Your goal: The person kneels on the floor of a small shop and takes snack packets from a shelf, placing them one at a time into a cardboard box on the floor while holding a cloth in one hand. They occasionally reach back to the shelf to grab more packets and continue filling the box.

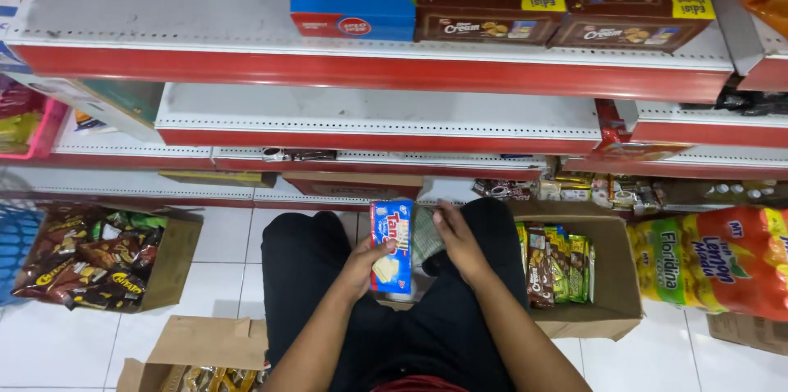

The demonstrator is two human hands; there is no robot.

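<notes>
Your left hand [361,265] is clamped on the blue wafer pack [392,246], while your right hand [460,244] rests with fingers apart on your knee

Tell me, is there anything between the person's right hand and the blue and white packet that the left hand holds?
Nothing visible stands between them. The left hand grips the blue and white packet upright above the lap. The right hand is just beside the packet's right edge, apart from it, with only a greenish packet lying lower, behind the gap.

Person seen from above, lower centre of the frame: black trousers [328,277] cover both legs; forearms bare, no sleeves visible; a red garment edge [419,384] shows at the bottom margin.
</notes>
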